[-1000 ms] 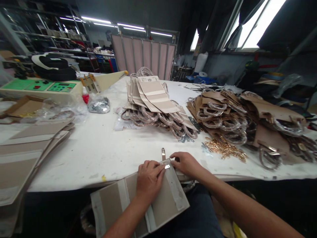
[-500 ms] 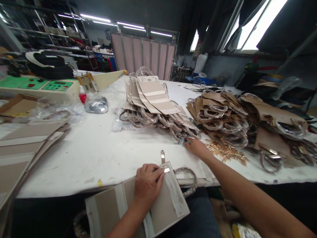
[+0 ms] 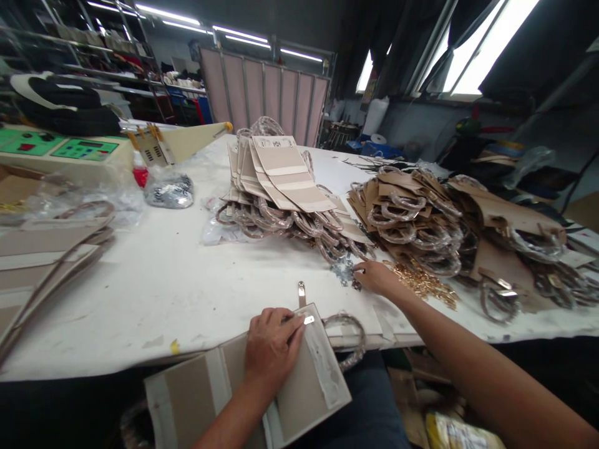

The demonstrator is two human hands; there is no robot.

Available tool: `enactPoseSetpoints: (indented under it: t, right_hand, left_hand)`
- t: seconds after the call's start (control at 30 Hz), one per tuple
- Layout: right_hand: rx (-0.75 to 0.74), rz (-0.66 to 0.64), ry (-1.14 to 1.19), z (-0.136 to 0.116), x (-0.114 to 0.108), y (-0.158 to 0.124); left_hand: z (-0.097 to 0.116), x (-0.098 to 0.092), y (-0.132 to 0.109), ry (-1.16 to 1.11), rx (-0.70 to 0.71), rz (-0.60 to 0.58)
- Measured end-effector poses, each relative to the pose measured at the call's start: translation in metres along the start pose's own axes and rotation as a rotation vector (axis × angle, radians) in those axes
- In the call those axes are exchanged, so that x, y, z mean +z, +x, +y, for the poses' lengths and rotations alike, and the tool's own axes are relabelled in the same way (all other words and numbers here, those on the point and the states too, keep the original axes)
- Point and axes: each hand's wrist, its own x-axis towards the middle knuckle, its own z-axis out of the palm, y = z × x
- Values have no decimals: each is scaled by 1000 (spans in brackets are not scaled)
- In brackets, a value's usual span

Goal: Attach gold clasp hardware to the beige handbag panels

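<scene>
A beige bag panel [image 3: 304, 386] lies across my lap and the table's front edge, with a plastic-wrapped handle [image 3: 358, 337] at its right side. My left hand [image 3: 271, 343] grips the panel near its upper edge, thumb and fingertips beside a small shiny metal plate [image 3: 309, 320]. A strap tab with a metal end [image 3: 302, 292] sticks out past that edge. Farther right, my right hand [image 3: 374, 277] reaches to a small heap of silver metal pieces [image 3: 343, 269]. Its fingers are pinched together there; whatever is between them is too small to make out.
Beige panels with wrapped handles [image 3: 285, 171] are piled mid-table. Brown panels [image 3: 407, 212] and scattered gold-coloured fittings [image 3: 428, 284] are at the right. More panels [image 3: 47, 268] stand at the left, near a bag of metal parts [image 3: 169, 189] and a machine with green control panels [image 3: 84, 149].
My right hand has shifted slightly right at the silver heap, leaving more of the pieces showing. My left hand keeps its place on the panel. The whole view has turned slightly.
</scene>
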Motion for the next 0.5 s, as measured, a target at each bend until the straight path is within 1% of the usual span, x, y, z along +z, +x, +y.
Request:
enactPoseSetpoints:
  t: [0.17, 0.3, 0.37, 0.5]
  right_hand:
    - [46, 61, -14, 12, 3, -3]
    - [52, 40, -9, 14, 8, -2]
    - [32, 25, 2, 16, 6, -2]
    - [24, 50, 22, 19, -2, -4]
  left_hand:
    - [0, 0, -1, 5, 1, -2]
    - [-1, 0, -1, 9, 10, -2]
    - [-1, 0, -1, 8, 16, 0]
    - [-1, 0, 0, 16, 19, 2]
